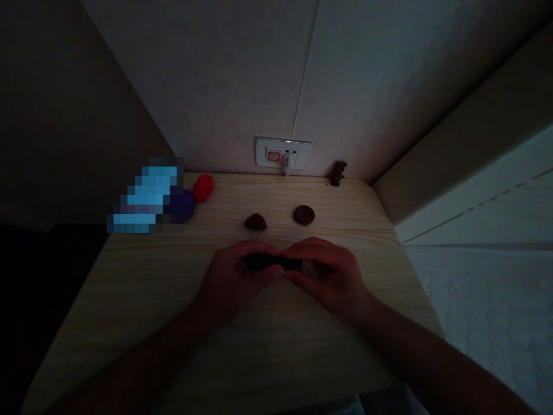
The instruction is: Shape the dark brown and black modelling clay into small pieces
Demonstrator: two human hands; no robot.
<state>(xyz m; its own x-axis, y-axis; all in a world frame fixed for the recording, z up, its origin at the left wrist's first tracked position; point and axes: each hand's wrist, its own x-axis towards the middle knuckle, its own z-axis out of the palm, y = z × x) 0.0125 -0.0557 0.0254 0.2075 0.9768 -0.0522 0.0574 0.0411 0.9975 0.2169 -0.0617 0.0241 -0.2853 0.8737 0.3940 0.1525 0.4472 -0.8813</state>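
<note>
A small dark, elongated object lies between my two hands over the middle of the wooden tabletop; its exact kind is too dim to make out. My left hand is closed around its left part, thumb in front and fingers behind. From the other side, my right hand pinches it between thumb and fingers, and the fingertips of both hands meet near its middle. Just beyond my hands sit a dark brown lump and, to its right, a round, flattened brown disc.
At the tabletop's back left are a red rounded object, a purple rounded one and a blurred-out bright blue patch. A small brown figure stands back right. On the wall, a socket holds a white plug.
</note>
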